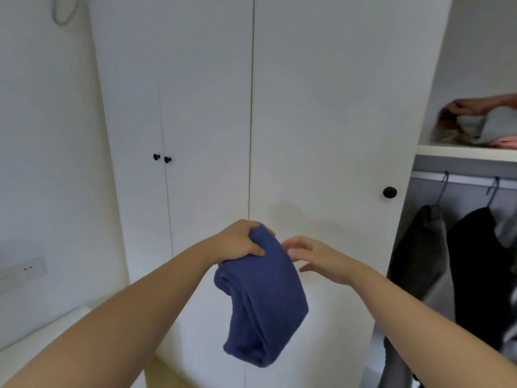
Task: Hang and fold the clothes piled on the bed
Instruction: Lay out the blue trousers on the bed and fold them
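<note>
Your left hand (pixel 240 242) grips the folded blue garment (pixel 260 298) by its top end, fingers curled over the far side and thumb pressed across the near face. The garment hangs down from that grip in mid-air, folded over on itself in several layers, its lower end dangling free in front of the white wardrobe doors (pixel 321 121). It touches nothing else.

Your right hand (pixel 316 259) is beside the garment's upper right edge, fingers loosely spread and only slightly bent, holding nothing. The fingertips (pixel 291 246) are blurred and sit just at the cloth's edge; you cannot tell whether they touch it.

The wardrobe doors ahead of you are closed, with a pair of small black knobs (pixel 161 158) on the left doors and one larger black knob (pixel 389 192) on the right door. To the right the wardrobe is open. On its upper shelf (pixel 464 151) lies a stack of folded clothes (pixel 481 127) in grey, pink and brownish tones. Below the shelf a rail (pixel 470 179) carries hangers (pixel 442 189), with a dark grey garment (pixel 419 253) and a black garment (pixel 475 270) hanging side by side.

On the left wall there is a white power socket (pixel 26 268), and a white surface (pixel 42 334) runs along the lower left corner
</note>
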The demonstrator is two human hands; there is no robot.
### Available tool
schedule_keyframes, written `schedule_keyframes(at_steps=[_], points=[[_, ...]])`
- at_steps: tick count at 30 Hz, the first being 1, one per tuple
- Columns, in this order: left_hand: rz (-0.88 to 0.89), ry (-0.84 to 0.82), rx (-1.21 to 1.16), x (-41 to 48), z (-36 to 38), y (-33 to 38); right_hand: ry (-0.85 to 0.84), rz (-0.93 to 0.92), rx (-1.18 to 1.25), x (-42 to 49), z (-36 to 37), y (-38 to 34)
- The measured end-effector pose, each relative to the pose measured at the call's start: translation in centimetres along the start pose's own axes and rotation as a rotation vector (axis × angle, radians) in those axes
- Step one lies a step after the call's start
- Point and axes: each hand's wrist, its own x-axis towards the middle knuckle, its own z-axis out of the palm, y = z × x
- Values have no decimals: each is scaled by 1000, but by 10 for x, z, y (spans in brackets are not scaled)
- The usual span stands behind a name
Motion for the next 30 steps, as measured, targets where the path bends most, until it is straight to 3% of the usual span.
schedule_keyframes(at_steps=[2,5,11,17,23,30], points=[[73,-70,178,6,6,14,-82,-21,-127,-5,15,-10],[125,-113,245,12,10,32,-179,-3,-98,-15,23,-3],[84,16,60,19,14,42,-172,172,117,-61,-18,32],[21,188,-244,30,44,58,212,120,539,-111,-60,26],[97,199,-246,51,65,108,594,167,662,-147,-96,-4],[187,218,-133,89,92,198,683,149,637,-196,-163,-43]])
